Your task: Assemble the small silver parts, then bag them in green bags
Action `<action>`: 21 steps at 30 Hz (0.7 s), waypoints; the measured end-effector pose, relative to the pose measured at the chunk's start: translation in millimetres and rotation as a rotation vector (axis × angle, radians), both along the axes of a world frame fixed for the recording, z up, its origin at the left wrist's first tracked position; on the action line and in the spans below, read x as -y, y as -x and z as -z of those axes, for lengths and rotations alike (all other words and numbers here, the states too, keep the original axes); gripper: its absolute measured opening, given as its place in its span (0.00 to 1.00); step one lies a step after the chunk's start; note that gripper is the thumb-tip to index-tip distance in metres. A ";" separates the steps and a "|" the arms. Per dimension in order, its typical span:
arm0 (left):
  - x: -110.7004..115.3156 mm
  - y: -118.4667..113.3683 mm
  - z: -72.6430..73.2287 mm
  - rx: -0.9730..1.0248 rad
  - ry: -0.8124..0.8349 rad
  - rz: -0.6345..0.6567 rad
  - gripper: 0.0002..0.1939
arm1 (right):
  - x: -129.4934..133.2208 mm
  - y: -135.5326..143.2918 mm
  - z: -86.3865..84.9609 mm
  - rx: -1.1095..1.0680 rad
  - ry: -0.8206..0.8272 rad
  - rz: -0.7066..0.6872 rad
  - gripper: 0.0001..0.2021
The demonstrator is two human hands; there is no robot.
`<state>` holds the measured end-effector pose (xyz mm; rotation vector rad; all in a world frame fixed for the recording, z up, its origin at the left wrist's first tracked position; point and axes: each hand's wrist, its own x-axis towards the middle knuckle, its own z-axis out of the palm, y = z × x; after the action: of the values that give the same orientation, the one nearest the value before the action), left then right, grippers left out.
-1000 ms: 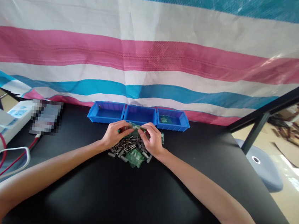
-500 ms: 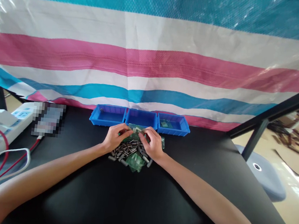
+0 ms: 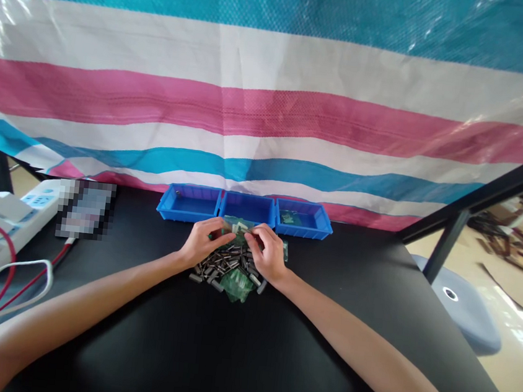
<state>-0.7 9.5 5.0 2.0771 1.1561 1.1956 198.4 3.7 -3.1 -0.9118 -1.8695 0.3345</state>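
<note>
My left hand (image 3: 201,241) and my right hand (image 3: 268,254) face each other over a pile of small metal pins (image 3: 216,267). Between them is a small translucent green plastic bag (image 3: 239,238) with pale pieces showing in it. The fingers of each hand are closed on one side of this bag, thumbs toward each other. Another green bag (image 3: 237,287), also with pale pieces inside, lies at the near edge of the pile. Part of the pile is hidden beneath my hands.
Three blue bins stand in a row behind my hands: a left bin (image 3: 187,217), a middle bin (image 3: 253,206) and a right bin (image 3: 307,232) holding green bags. A white power strip (image 3: 31,209) with cables is at left. A striped sheet (image 3: 270,116) hangs behind.
My thumbs and fingers have shifted slightly on the green bag, and its pale pieces show a little more. Bins and pile look the same.
</note>
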 end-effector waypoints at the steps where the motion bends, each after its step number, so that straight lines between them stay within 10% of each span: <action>1: -0.2 0.0 -0.2 -0.016 0.000 0.015 0.14 | 0.1 0.0 -0.1 -0.002 0.001 -0.004 0.07; 21: -1.3 0.8 2.6 -0.018 0.010 0.004 0.14 | 0.2 0.1 1.1 0.019 0.034 -0.006 0.07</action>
<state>-1.5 10.9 2.5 2.0858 1.1629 1.1690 198.3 3.5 -4.1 -0.9354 -1.8891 0.3641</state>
